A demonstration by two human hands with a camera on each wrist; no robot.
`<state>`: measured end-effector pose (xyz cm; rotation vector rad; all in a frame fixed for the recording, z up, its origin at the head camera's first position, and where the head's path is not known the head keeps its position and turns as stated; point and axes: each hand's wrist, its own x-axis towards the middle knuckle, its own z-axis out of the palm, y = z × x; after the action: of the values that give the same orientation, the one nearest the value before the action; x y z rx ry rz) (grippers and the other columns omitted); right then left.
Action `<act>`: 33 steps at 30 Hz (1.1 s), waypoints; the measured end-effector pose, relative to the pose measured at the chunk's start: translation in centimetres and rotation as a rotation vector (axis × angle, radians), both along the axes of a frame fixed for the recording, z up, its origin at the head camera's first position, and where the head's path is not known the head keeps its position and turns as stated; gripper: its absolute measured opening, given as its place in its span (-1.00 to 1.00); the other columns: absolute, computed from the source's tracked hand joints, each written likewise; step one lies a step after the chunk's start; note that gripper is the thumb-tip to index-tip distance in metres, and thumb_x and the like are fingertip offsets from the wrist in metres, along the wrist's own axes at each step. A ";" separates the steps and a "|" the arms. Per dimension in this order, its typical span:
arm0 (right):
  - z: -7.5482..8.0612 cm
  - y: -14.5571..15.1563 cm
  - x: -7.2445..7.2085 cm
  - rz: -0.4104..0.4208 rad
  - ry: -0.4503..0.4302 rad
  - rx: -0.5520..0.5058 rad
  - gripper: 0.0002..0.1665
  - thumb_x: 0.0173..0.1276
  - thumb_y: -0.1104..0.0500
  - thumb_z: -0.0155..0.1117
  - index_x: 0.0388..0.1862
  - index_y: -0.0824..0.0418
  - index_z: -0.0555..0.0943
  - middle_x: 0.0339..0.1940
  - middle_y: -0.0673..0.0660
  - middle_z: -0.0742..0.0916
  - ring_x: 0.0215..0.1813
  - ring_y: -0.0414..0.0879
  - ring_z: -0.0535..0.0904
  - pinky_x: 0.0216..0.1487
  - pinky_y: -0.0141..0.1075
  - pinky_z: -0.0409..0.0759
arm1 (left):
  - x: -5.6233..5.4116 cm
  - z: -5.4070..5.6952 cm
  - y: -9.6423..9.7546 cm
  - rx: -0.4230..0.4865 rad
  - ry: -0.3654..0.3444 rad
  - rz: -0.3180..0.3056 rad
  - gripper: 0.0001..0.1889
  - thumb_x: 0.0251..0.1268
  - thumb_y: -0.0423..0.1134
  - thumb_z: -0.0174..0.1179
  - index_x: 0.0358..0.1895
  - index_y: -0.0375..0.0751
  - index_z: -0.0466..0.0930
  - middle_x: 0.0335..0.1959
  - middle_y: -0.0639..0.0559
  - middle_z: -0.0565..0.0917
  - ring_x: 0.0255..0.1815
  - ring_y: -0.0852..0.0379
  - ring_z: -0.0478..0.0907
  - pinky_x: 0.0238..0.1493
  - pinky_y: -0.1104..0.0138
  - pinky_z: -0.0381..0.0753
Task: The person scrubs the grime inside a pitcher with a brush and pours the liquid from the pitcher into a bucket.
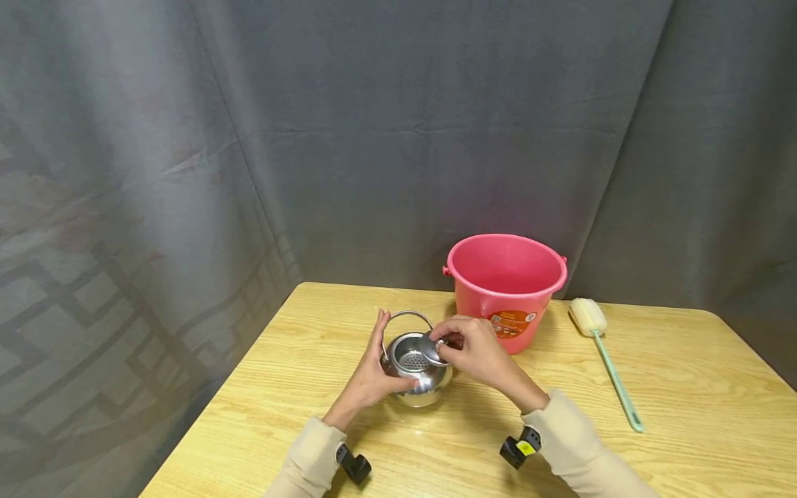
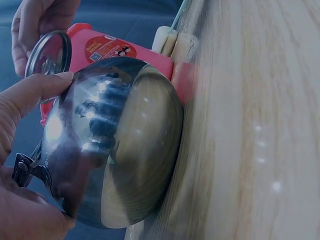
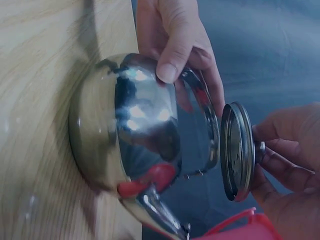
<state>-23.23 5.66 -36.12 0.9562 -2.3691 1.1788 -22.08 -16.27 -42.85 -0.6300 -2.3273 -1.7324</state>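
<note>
A shiny round steel teapot [image 1: 423,393] stands on the table, its mouth uncovered and a perforated strainer [image 1: 411,360] inside. My left hand [image 1: 370,377] holds the pot by its side, thumb at the front and fingers beside the upright hoop handle [image 1: 411,312]. Between the fingertips of my right hand [image 1: 478,351] is the knob of the round metal lid [image 1: 428,350]. That lid [image 3: 237,150] is tilted and apart from the mouth, as the right wrist view shows. In the same view the spout [image 3: 155,215] points toward the pink bucket.
A pink bucket [image 1: 463,294] with an orange label stands behind my right hand. To its right lies a sponge brush [image 1: 588,317] with a long green handle. The wooden table [image 1: 280,387] ends at a grey curtain [image 1: 398,173].
</note>
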 end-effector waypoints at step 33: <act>-1.6 5.5 1.5 -0.104 -0.065 -0.011 -0.77 0.05 0.45 0.37 -0.36 0.18 0.74 -0.32 -0.05 0.72 -0.30 -0.16 0.59 -0.31 -0.35 0.64 | -0.2 -0.2 -0.1 -0.087 -0.032 0.054 0.35 -0.34 -0.27 0.64 0.57 -0.09 -0.15 0.58 0.02 -0.19 0.52 -0.13 -0.19 0.41 -0.14 -0.13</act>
<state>-21.72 11.19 -37.68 0.7927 -2.4286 1.1988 -22.29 -16.41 -43.02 -0.5519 -2.4291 -1.6388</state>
